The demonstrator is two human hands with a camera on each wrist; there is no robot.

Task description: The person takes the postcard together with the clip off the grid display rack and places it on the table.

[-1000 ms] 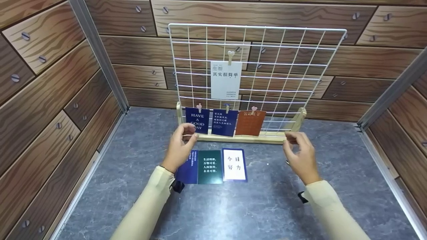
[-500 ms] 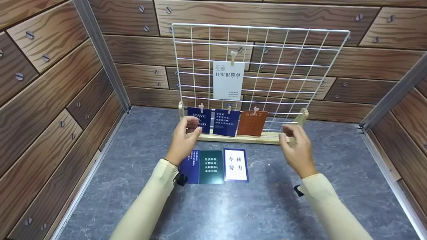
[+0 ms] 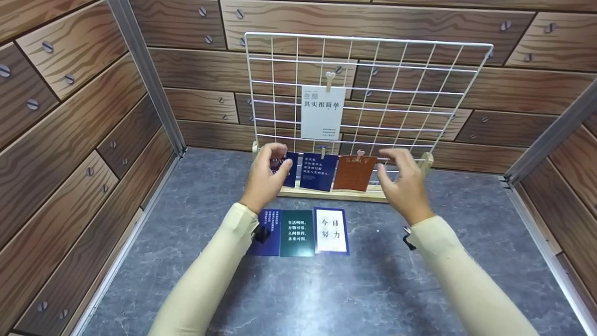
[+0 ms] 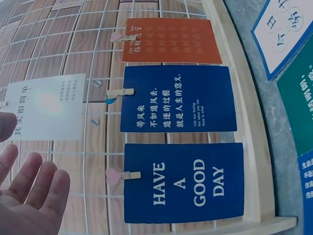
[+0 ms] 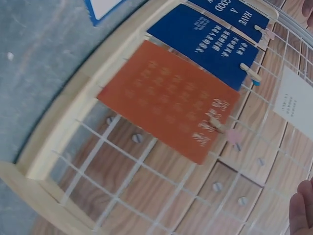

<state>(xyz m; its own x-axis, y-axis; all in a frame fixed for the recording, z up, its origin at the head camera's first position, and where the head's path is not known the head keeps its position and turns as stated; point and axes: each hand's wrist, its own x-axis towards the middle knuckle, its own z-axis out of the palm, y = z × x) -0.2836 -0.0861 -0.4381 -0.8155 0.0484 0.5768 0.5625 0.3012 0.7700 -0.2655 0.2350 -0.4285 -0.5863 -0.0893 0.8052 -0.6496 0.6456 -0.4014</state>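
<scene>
A white wire grid rack (image 3: 410, 86) stands upright in a wooden base (image 3: 308, 193). Small heart-topped clothespins hold cards on it. The white card (image 3: 322, 112) hangs higher up. Along the bottom hang a "HAVE A GOOD DAY" blue card (image 4: 183, 183), a second blue card (image 3: 318, 172) and an orange card (image 3: 354, 173). My left hand (image 3: 267, 179), fingers loosely bent, is in front of the "HAVE A GOOD DAY" card and partly covers it in the head view. Just right of the orange card is my right hand (image 3: 405, 189), thumb and fingers apart. Neither hand holds anything.
Three cards lie side by side on the grey marbled table (image 3: 298, 298): a blue one (image 3: 270, 233) partly behind the left wrist, a green one (image 3: 297, 233), and a white one with a blue border (image 3: 331, 231). Wood-patterned walls (image 3: 186, 70) enclose the back and sides.
Both hands have risen and moved forward towards the rack, the right one also inward to the left. The cards stay in place; the whole scene has shifted slightly rightward in the head view.
</scene>
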